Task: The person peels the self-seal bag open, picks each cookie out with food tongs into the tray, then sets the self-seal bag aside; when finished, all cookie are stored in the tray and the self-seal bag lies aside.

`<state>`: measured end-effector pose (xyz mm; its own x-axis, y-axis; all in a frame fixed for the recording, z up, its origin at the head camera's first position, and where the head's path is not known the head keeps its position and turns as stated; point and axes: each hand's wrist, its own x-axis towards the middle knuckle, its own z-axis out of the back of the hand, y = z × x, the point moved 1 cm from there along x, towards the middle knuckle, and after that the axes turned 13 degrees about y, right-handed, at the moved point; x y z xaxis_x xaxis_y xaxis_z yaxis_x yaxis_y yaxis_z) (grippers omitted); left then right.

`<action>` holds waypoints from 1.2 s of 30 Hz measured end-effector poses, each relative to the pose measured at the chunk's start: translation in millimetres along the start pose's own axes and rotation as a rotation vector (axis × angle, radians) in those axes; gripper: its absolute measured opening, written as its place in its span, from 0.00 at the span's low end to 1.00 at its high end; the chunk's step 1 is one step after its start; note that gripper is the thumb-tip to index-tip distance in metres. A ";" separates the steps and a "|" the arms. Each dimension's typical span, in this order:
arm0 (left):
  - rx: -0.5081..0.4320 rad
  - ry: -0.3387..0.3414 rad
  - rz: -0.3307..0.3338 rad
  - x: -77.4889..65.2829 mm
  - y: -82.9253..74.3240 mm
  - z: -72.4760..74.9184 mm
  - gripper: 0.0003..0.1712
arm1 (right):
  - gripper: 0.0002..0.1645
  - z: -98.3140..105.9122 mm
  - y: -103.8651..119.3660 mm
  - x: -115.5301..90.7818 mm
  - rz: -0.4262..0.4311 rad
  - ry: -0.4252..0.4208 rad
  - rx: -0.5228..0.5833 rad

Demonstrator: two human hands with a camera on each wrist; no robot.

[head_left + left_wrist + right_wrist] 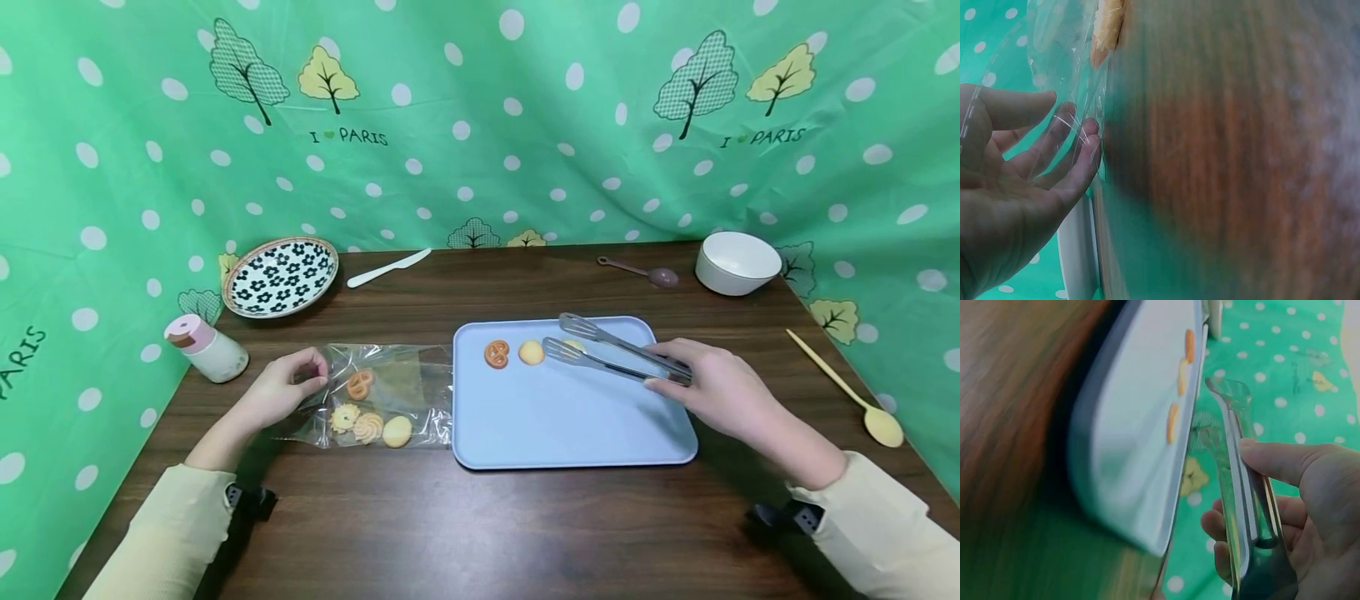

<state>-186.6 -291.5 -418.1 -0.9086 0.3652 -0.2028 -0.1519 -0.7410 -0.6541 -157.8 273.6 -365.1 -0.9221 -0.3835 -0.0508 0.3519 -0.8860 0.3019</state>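
Observation:
My left hand (288,387) is at the left end of a clear plastic bag (431,375). In the left wrist view its thumb stands apart from the fingers (1075,172), with film lying across the fingertips. Inside the bag are a pretzel-shaped cookie (360,384), a flower-shaped cookie (344,418), a swirled cookie (368,428) and a round cookie (397,432). My right hand (720,383) grips metal tongs (611,364), their tips parted above a blue tray (570,425). On the tray lie a pretzel-shaped cookie (497,354), a round cookie (532,352) and another pale cookie (575,345), partly hidden by the tongs.
Along the back stand a flower-patterned dish (281,277), a white knife (390,268), a small brown spoon (662,277) and a white bowl (737,265). A pink-lidded jar (207,347) lies tilted at left. A wooden spoon (882,425) rests near the right edge.

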 end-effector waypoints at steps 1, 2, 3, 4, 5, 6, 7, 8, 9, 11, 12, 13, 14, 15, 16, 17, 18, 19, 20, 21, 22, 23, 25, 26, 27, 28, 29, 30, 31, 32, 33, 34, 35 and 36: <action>0.000 0.000 0.001 0.1 0.1 -0.2 0.06 | 0.27 -0.5 3.8 2.2 0.013 -0.001 0.002; 0.001 0.000 0.000 0.1 0.1 -0.3 0.06 | 0.26 -1.0 8.0 4.8 0.027 0.001 0.009; -0.001 -0.001 0.001 0.0 0.1 -0.4 0.06 | 0.25 -1.9 12.3 7.6 0.043 0.001 0.012; -0.001 -0.002 -0.001 -0.1 0.1 -0.5 0.06 | 0.23 -3.0 16.9 10.6 0.057 0.005 0.012; -0.002 -0.003 -0.003 -0.3 -0.1 -0.6 0.06 | 0.22 -4.1 21.7 13.8 0.073 0.011 0.013; -0.003 -0.003 -0.004 -0.4 -0.2 -0.7 0.06 | 0.21 -5.7 26.3 17.2 0.091 0.015 0.014; -0.003 -0.002 -0.004 -0.5 -0.3 -0.8 0.06 | 0.20 -7.2 31.2 20.6 0.109 0.018 0.010; -0.004 -0.001 -0.002 -0.6 -0.3 -0.9 0.06 | 0.19 -8.9 36.3 24.2 0.127 0.021 0.009; -0.010 -0.002 0.001 -0.5 0.1 -0.9 0.06 | 0.19 -11.1 41.6 27.7 0.145 0.024 0.005; -0.011 0.001 0.005 -0.4 0.8 -1.0 0.06 | 0.19 -15.4 53.0 34.8 0.187 0.029 0.004; -0.011 0.006 0.008 -0.5 0.9 -0.9 0.06 | 0.19 -18.0 58.8 38.3 0.206 0.030 0.005; -0.010 0.008 0.009 -0.5 1.0 -0.8 0.06 | 0.19 -20.7 64.9 41.9 0.224 0.033 0.009; -0.009 0.009 0.010 -0.5 1.0 -0.7 0.06 | 0.19 -23.5 70.9 45.8 0.241 0.038 0.014; -0.010 0.009 0.009 -0.5 0.9 -0.5 0.05 | 0.19 -26.4 76.7 49.6 0.254 0.046 0.022; -0.010 0.011 0.011 -0.6 0.4 -0.4 0.05 | 0.19 -29.2 82.4 53.5 0.266 0.054 0.029; -0.011 0.012 0.011 -0.6 -0.2 -0.3 0.05 | 0.19 -32.2 87.8 57.4 0.273 0.063 0.029; -0.010 0.012 0.012 -0.5 -0.8 -0.3 0.05 | 0.19 -35.1 92.5 61.5 0.278 0.075 0.030; -0.012 0.011 0.013 -0.4 -1.3 -0.3 0.05 | 0.19 -37.7 97.0 65.5 0.280 0.087 0.031; -0.015 0.010 0.013 -0.2 -1.8 -0.4 0.05 | 0.19 -40.0 101.1 69.2 0.282 0.099 0.029; -0.018 0.009 0.014 0.0 -2.5 -0.5 0.06 | 0.19 -42.1 104.9 72.9 0.283 0.113 0.033; -0.018 0.009 0.011 0.0 -3.0 -0.7 0.06 | 0.20 -44.1 108.5 76.3 0.287 0.127 0.038; -0.018 0.007 0.006 0.1 -3.2 -0.9 0.06 | 0.20 -45.9 111.8 79.4 0.289 0.147 0.048; -0.018 0.004 -0.004 0.1 -3.4 -1.3 0.06 | 0.21 -48.4 117.8 84.9 0.300 0.198 0.079; -0.018 0.002 -0.007 0.1 -3.4 -1.6 0.06 | 0.21 -49.4 120.5 87.1 0.309 0.225 0.094; -0.019 0.000 -0.011 0.0 -3.2 -1.9 0.05 | 0.21 -50.4 122.6 89.3 0.318 0.254 0.110; -0.018 -0.002 -0.013 -0.2 -2.9 -2.1 0.05 | 0.22 -51.0 124.5 90.9 0.329 0.283 0.126; -0.019 -0.005 -0.008 -0.3 -2.6 -2.3 0.05 | 0.22 -51.7 126.1 92.5 0.336 0.312 0.140; -0.021 -0.006 -0.006 -0.7 -2.5 -2.5 0.05 | 0.23 -52.3 127.4 93.8 0.345 0.339 0.151; -0.022 -0.007 -0.005 -0.9 -2.3 -2.6 0.05 | 0.23 -52.8 128.6 95.1 0.350 0.360 0.160; -0.023 -0.007 -0.002 -1.0 -2.2 -2.6 0.05 | 0.24 -53.4 129.3 96.2 0.354 0.376 0.167; -0.022 -0.007 -0.002 -1.1 -2.3 -2.6 0.05 | 0.24 -54.0 129.8 97.2 0.356 0.389 0.172; -0.021 -0.006 -0.001 -1.2 -2.6 -2.6 0.04 | 0.25 -54.4 130.6 98.0 0.359 0.398 0.173; -0.021 -0.005 -0.001 -1.2 -2.7 -2.5 0.04 | 0.25 -55.1 130.9 98.9 0.361 0.405 0.172; -0.020 -0.003 -0.003 -1.3 -2.8 -2.2 0.04 | 0.25 -55.8 131.2 99.7 0.370 0.403 0.161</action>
<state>-184.1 -288.7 -417.7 -0.9091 0.3659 -0.1990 -0.1468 -0.7286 -0.6690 -194.5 104.6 -383.7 -0.5969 -0.7576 -0.2639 0.5815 -0.6353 0.5082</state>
